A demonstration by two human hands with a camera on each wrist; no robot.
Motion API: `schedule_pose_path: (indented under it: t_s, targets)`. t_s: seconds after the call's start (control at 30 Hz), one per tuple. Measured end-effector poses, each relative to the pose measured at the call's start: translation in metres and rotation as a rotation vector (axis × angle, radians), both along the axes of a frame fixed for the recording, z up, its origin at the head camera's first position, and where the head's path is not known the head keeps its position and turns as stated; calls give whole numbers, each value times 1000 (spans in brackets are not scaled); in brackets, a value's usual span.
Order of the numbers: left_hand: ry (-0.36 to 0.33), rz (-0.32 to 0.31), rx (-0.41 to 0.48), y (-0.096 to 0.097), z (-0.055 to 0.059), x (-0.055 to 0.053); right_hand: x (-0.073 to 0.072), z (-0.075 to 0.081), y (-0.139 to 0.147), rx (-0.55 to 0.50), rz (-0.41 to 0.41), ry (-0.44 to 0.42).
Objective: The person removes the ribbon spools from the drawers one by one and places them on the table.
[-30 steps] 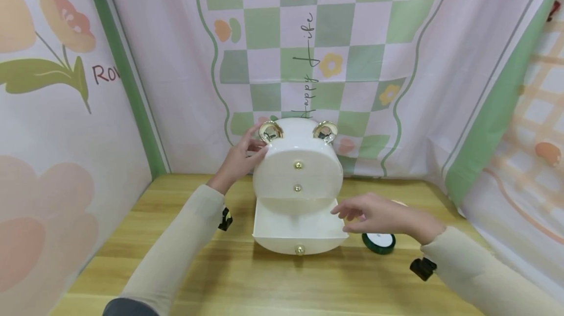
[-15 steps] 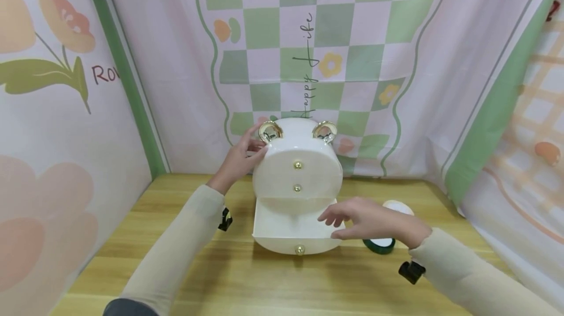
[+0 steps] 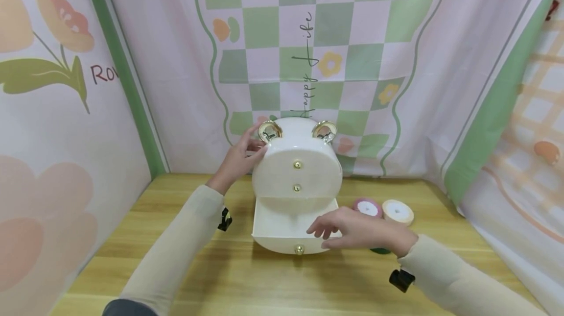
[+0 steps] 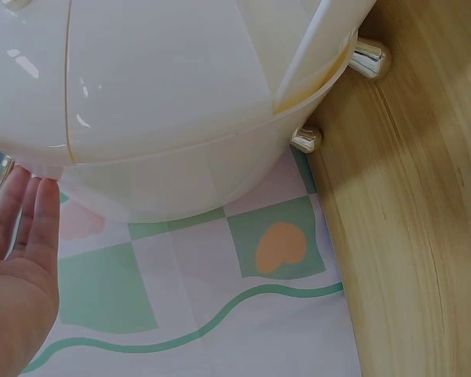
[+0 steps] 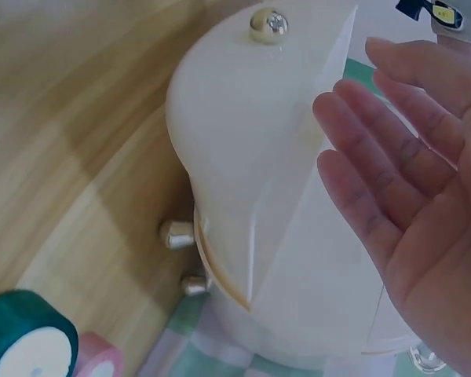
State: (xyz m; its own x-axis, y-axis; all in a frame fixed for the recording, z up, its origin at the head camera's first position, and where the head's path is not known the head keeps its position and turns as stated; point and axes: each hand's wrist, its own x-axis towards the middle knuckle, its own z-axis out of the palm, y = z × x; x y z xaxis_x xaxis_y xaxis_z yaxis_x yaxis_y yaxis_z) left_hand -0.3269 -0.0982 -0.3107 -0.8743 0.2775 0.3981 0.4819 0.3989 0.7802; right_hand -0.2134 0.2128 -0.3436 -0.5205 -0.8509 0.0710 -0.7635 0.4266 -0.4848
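Observation:
A white rounded storage box (image 3: 282,174) with gold knobs and two gold ears (image 3: 324,131) stands on the table. Its bottom drawer (image 3: 277,218) is pulled out, and the part of the inside that shows is bare. My left hand (image 3: 238,161) rests against the box's upper left side beside an ear, fingers extended; the left wrist view shows the fingertips (image 4: 45,188) at the shell. Over the drawer's front right corner is my right hand (image 3: 359,230), palm down, fingers loosely bent and holding nothing. The right wrist view has its fingers (image 5: 369,157) spread in front of the drawer.
Right of the box lie a pink ribbon spool (image 3: 367,206) and a cream one (image 3: 398,211). A green spool (image 5: 23,330) is mostly hidden behind my right hand in the head view. A patterned cloth (image 3: 291,32) hangs close behind the box.
My right hand has moved left and slightly toward me, from the drawer's right edge to over its front corner, uncovering the pink and cream spools. The left hand and box have stayed put.

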Motion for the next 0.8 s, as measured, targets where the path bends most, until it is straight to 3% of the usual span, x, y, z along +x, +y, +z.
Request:
schedule_pose_path:
  t_s: [0.8]
  targets:
    - [-6,-3,10,0,-1,0,11,-26,-12,3,-28,-147]
